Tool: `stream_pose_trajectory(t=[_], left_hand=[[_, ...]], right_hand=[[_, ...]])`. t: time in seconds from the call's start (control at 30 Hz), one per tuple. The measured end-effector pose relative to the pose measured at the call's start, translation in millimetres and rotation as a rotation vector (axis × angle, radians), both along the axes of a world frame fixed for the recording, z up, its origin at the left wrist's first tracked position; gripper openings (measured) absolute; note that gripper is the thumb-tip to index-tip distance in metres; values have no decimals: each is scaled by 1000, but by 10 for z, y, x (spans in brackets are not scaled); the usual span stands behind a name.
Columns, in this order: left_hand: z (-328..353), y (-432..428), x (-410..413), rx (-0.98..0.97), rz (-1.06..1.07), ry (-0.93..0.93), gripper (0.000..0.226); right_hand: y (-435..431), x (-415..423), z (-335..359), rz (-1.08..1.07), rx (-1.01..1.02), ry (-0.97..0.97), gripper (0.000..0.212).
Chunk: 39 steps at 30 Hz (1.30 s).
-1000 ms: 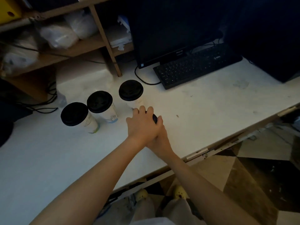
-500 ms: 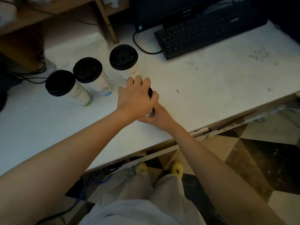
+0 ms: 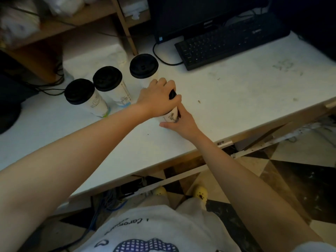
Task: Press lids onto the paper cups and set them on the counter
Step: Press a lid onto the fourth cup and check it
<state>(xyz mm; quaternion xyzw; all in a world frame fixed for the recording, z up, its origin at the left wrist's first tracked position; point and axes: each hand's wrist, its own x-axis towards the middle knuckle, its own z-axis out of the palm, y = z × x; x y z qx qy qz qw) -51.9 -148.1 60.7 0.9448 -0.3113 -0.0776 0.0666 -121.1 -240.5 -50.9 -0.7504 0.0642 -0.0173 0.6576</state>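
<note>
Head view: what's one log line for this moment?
left hand: grips lid | right hand: holds cup | three lidded cups: standing on counter

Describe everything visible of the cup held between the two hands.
The held cup is white paper with a small dark print on its wall and a black lid, mostly hidden. It stands roughly upright over the white counter; its base is hidden. The left hand curls over the lid, and the right hand grips the lower wall. A lidded cup stands close behind it.
</note>
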Motion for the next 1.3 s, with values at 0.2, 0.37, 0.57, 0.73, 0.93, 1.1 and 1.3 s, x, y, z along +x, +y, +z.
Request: stream_pose_trajectory(t=[0.2, 0.37, 0.57, 0.73, 0.93, 1.1, 1.3], left_hand=[[615, -58, 263, -185, 1, 173, 54], [1186, 11, 251, -395, 323, 725, 84], [1801, -17, 233, -725, 133, 650, 69], [2152, -18, 248, -998, -11, 535, 58], [2402, 30, 276, -1226, -183, 420, 48], [2401, 105, 254, -1182, -437, 72, 56], [2278, 176, 548, -1127, -472, 341, 86]], right_hand=[[-212, 9, 559, -139, -151, -210, 65], [-440, 14, 1126, -284, -441, -317, 72], [-584, 40, 1996, -441, -748, -535, 71], [-804, 90, 2648, -332, -754, -583, 75], [-1011, 140, 3401, -293, -162, -288, 40], [-1054, 162, 3612, -74, 40, -67, 62], [-1012, 251, 3539, -81, 252, -206, 32]])
